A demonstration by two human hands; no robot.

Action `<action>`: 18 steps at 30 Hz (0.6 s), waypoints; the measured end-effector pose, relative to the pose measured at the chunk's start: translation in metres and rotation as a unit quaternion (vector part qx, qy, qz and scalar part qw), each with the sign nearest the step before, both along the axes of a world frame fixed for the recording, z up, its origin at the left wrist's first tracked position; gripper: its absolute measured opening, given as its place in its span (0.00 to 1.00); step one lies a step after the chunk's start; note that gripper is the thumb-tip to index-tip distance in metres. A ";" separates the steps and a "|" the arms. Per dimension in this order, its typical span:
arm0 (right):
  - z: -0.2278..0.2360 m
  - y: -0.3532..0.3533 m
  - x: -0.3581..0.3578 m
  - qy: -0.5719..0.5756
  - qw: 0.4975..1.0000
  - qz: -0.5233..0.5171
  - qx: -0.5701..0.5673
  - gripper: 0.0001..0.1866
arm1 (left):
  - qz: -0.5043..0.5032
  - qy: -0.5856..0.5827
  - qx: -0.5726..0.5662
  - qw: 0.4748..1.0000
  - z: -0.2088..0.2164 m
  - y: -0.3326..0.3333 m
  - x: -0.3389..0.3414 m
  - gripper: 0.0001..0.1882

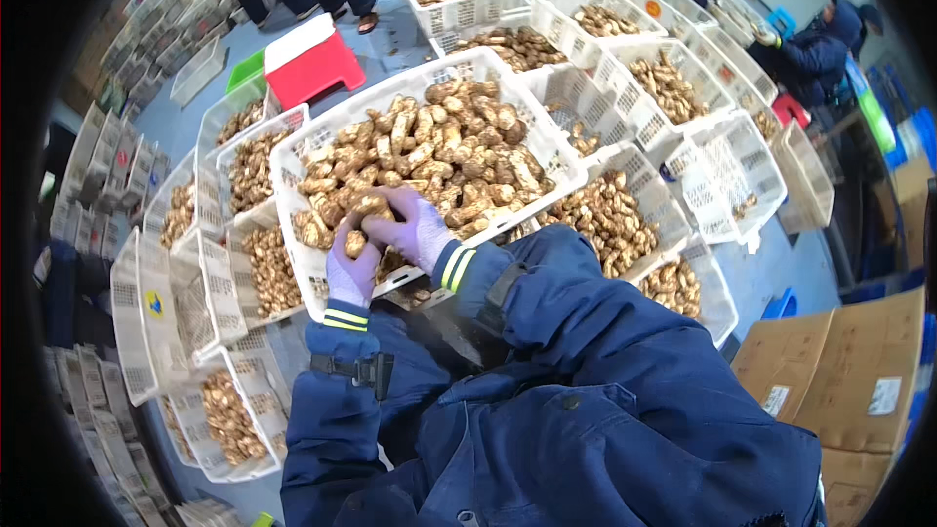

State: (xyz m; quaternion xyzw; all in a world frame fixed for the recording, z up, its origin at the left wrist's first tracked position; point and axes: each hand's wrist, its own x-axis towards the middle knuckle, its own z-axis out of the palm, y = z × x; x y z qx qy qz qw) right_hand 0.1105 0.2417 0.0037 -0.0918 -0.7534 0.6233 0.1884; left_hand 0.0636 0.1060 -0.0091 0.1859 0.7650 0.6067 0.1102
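Left hand point(353, 262) and right hand point(418, 227), both in purple gloves, were grasping a chunky brown mushroom point(371, 206) between them, roughly 8 o'clock over the big white crate point(549, 129) of mushrooms. Red stool point(314, 76) sat beyond it around 11, cardboard boxes point(857, 381) near 4 o'clock.

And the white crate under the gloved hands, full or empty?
Partly full: brown mushrooms lie heaped across most of the crate, bare white plastic showing along its edges.
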 end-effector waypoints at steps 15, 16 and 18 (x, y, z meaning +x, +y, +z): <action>0.003 -0.008 -0.002 -0.040 0.995 0.042 -0.082 0.25 | 0.080 -0.011 0.026 0.996 -0.026 -0.022 -0.028 0.17; 0.000 -0.006 -0.004 -0.034 0.995 0.037 -0.087 0.26 | 0.086 -0.049 0.077 0.992 -0.027 -0.017 -0.026 0.17; -0.001 -0.003 -0.008 -0.037 0.997 0.019 -0.072 0.28 | 0.089 -0.043 0.040 0.994 -0.019 -0.013 -0.020 0.17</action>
